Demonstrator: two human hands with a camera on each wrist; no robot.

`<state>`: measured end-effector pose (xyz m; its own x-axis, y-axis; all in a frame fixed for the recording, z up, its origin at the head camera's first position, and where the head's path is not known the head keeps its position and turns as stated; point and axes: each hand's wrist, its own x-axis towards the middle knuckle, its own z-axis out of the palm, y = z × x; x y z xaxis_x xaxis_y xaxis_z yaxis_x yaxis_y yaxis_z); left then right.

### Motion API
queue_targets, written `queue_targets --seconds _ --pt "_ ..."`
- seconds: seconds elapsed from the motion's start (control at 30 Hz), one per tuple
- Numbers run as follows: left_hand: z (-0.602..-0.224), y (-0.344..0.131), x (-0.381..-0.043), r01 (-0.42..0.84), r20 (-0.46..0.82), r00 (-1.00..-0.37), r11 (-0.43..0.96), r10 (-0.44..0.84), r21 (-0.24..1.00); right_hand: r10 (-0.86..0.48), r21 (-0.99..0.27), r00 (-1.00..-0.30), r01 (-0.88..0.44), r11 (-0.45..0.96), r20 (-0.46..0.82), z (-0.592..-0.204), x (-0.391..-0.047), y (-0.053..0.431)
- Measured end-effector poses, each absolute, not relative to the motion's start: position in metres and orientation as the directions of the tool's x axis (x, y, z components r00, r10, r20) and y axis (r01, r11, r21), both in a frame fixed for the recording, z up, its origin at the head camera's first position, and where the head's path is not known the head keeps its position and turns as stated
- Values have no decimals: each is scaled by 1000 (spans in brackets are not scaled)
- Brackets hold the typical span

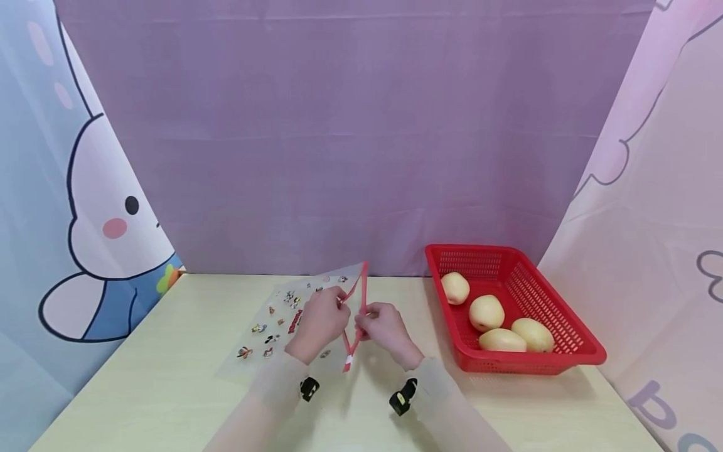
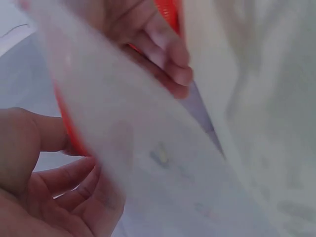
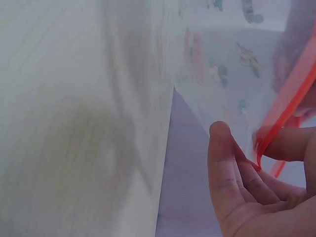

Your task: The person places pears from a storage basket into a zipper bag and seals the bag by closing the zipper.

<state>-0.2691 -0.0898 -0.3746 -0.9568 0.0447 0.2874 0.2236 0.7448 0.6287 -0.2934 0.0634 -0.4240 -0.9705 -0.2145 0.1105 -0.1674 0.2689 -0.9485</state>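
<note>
A clear plastic zip bag (image 1: 270,337) with small cartoon prints and a red zip edge (image 1: 348,359) is held up at a slant over the table. My left hand (image 1: 323,316) pinches the red edge on the near left side of its mouth; thumb and fingers meet on it in the left wrist view. On the other side, my right hand (image 1: 388,331) pinches the opposite red strip between thumb and fingers. Between the hands the mouth gapes, its two strips apart in the middle and meeting at the ends. The bag (image 2: 148,143) appears see-through and flat.
At the right stands a red perforated plastic basket (image 1: 531,360) with several pale yellow potatoes (image 1: 487,312) in it. The pale wooden table (image 1: 141,383) runs back to a purple cloth (image 1: 361,138). Printed curtains (image 1: 649,263) hang at both sides.
</note>
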Motion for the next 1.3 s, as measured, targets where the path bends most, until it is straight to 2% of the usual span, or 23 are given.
queue_targets --seconds 0.27,0.67,0.87,1.03,1.3 --pt "-355 -91 -264 204 290 -957 668 -18 715 -172 -924 -979 -164 347 109 -418 -293 71" --pt "-341 -112 -257 148 227 -966 454 -123 878 -104 -941 -990 -126 314 97 -411 -296 81" --pt "-332 -124 -251 177 258 -954 407 -155 896 -76 -925 -993 -116 363 94 -407 -297 89" --pt "-323 -134 -247 212 298 -938 390 -176 896 -62 -950 -995 -92 300 77 -402 -298 97" --pt "-315 -145 -244 202 275 -942 325 -195 924 -32 -978 -999 -21 207 14 -390 -298 109"
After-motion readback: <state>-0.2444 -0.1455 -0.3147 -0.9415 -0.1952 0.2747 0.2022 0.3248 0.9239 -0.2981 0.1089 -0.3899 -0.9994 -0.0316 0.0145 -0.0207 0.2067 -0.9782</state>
